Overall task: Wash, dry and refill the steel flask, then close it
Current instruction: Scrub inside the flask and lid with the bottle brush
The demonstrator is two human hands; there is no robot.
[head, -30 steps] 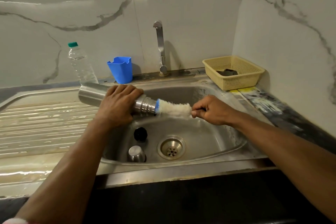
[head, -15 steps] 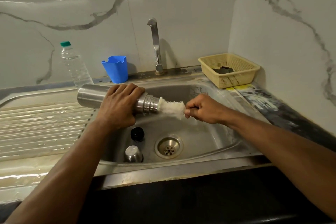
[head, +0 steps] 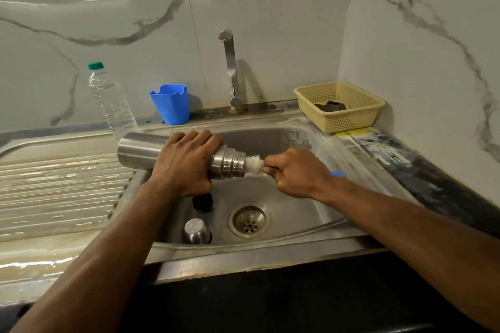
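Observation:
My left hand grips the steel flask around its middle and holds it sideways over the sink, open mouth to the right. My right hand holds a bottle brush by its handle. Most of the white bristles are inside the flask's mouth; only a short tuft shows. A blue end of the handle sticks out behind my right wrist. In the basin below lie a black stopper and a steel cup lid, upside down.
The tap stands behind the basin, with no water running. A clear plastic bottle with a green cap and a blue plastic cup stand at the back left. A yellow basket sits at the back right. The ribbed drainboard lies left.
My right hand has pushed the brush leftward, deeper into the flask's mouth. Far less of the white bristles shows than a second ago. The flask stays in place.

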